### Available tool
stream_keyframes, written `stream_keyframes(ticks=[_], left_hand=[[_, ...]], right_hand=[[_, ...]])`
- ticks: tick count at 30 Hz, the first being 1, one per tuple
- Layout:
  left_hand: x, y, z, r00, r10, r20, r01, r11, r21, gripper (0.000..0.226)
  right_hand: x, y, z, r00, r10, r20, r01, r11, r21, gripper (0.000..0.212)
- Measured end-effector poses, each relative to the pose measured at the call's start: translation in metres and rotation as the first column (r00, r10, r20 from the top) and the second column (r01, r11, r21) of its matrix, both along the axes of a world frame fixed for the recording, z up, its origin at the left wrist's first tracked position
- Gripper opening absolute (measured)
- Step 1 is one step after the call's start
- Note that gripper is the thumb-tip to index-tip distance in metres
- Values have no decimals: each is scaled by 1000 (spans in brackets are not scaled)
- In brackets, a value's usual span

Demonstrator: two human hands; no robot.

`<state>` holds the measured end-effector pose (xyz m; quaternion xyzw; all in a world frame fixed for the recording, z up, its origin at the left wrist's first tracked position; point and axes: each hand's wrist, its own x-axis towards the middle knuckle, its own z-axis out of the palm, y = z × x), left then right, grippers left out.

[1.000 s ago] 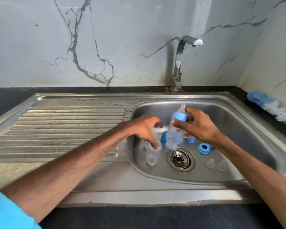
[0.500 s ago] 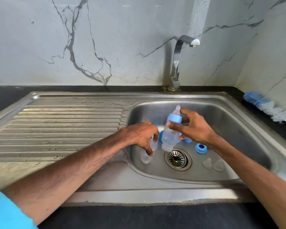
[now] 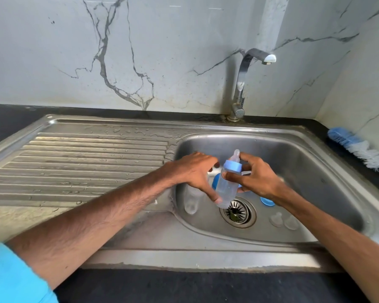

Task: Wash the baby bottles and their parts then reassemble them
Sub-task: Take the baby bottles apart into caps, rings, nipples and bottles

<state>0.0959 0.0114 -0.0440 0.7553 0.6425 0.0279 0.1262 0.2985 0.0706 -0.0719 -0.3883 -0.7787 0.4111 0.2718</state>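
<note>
Reassembly step: one bottle [image 3: 227, 186] capped.
Right hand [image 3: 263, 182] grip closed on it; left hand [image 3: 193, 171] open, touching its base. Next, probably: loose bottle [image 3: 190, 202].

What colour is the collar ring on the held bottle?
Light blue; the collar ring on the bottle shows best in the head view.

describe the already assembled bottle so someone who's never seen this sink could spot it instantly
Find the steel sink basin under the tap; just above its round drain, the right hand grips a small clear bottle. It alone wears a blue collar with a teat on top, while the other clear bottle by the basin's left wall shows no blue.
</note>
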Motion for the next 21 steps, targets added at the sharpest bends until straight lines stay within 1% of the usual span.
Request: stream_keyframes(ticks=[2, 3, 5, 7, 8, 10, 12, 15, 17, 19, 21], left_hand=[[8, 0, -1, 963, 65, 263, -63, 998, -15, 94], [11, -1, -2, 936, 84, 341, -88, 996, -4, 85], [16, 0, -8, 915, 92, 393, -118, 992, 42, 66], [19, -1, -11, 916, 98, 389, -136, 988, 71, 50], [20, -1, -12, 921, 103, 376, -141, 987, 75, 46], [21, 0, -14, 929, 117, 352, -151, 986, 73, 46], [22, 0, -17, 934, 123, 336, -154, 986, 66, 47], [26, -3, -21, 943, 112, 313, -133, 990, 47, 54], [28, -5, -24, 954, 98, 282, -116, 992, 46, 62], [28, -5, -27, 964, 104, 246, -120, 992, 49, 70], [29, -6, -30, 978, 95, 184, -109, 992, 67, 74]], right_hand=[[1, 0, 0, 999, 15, -32, -16, 999, -34, 29], [1, 0, 0, 998, 30, -53, -33, 998, -57, 28], [0, 1, -1, 996, 44, -83, -52, 994, -99, 25], [-1, -1, 0, 994, 54, -99, -67, 989, -130, 21], [-2, -2, 1, 993, 63, -100, -77, 986, -145, 19], [-5, -6, 3, 991, 87, -100, -106, 974, -202, 17], [-7, -9, 6, 990, 96, -99, -120, 952, -280, 20], [-7, -8, 5, 996, 73, -59, -88, 944, -317, 17], [-6, -6, 3, 998, 64, 10, -58, 958, -282, 15], [-4, 0, 0, 995, 38, 97, -18, 980, -197, 14], [-1, 6, 1, 991, -14, 130, 33, 990, -138, 14]])
